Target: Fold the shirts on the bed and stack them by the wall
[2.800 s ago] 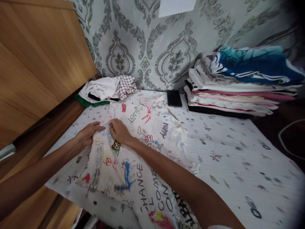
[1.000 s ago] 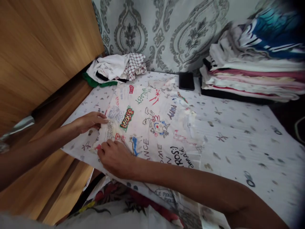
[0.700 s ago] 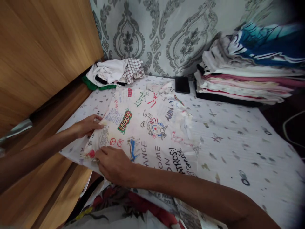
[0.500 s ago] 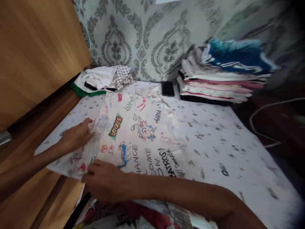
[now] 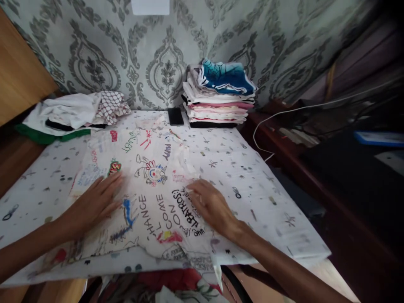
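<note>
A white garment (image 5: pixel 126 206), looking like a T-shirt, lies spread over the patterned sheet, covered in hand-drawn pictures and lettering. My left hand (image 5: pixel 101 200) rests on its left part, fingers stretched and apart, partly covering a red and green drawing. At the right side, beside the black lettering, my right hand (image 5: pixel 211 206) touches the fabric with loosely bent fingers. Neither hand shows a grip on the cloth. The garment's lower edge is wavy, and one corner hangs over the near edge of the surface.
A folded stack of clothes (image 5: pixel 219 103) stands against the wall, with a black phone (image 5: pixel 175 116) to its left. Crumpled clothes (image 5: pixel 72 111) lie at the back left. A white cable (image 5: pixel 284 111) crosses the dark furniture on the right.
Both hands have left the garment's lower left corner. My left hand now lies flat on it, and my right hand has moved to its right side. The view has turned right.
</note>
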`<control>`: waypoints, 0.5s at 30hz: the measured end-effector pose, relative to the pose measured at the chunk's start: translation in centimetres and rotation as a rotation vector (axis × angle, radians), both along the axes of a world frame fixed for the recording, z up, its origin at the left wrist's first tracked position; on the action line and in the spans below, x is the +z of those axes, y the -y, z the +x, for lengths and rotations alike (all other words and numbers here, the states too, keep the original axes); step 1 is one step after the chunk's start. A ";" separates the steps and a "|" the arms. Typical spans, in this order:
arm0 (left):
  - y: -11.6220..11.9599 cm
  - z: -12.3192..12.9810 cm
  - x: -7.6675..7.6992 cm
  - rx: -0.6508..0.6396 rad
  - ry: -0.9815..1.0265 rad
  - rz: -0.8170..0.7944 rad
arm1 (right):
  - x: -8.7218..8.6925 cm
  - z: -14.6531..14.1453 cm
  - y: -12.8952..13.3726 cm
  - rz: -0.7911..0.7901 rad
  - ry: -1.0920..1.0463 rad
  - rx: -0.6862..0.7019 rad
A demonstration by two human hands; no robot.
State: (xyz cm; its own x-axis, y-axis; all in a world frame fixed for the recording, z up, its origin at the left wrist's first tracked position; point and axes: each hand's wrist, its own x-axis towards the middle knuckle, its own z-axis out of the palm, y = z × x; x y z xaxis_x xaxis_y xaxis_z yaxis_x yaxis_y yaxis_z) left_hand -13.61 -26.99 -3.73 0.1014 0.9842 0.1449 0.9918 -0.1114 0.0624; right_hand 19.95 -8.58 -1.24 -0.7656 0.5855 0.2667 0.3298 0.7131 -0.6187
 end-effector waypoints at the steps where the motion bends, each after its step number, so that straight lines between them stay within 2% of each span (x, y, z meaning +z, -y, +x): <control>1: -1.6 0.8 0.3 -0.032 0.004 0.001 | -0.6 1.1 -0.5 -0.022 0.013 -0.107; 2: -3.3 1.8 0.5 -0.064 0.008 -0.011 | -1.0 1.8 -0.8 -0.046 0.031 -0.190; 4: -6.9 4.2 0.5 -0.136 0.012 -0.073 | -1.4 2.6 -1.0 -0.072 0.074 -0.272; 8: -13.2 8.9 -0.3 -0.253 0.007 -0.168 | -1.1 1.8 -0.2 -0.013 0.165 -0.280; 12: -16.3 11.9 -0.4 -0.295 0.011 -0.181 | -1.1 0.5 0.9 -0.029 0.165 -0.233; 15: -16.8 12.5 -0.3 -0.295 0.015 -0.186 | -1.6 0.2 2.2 -0.245 0.014 -0.233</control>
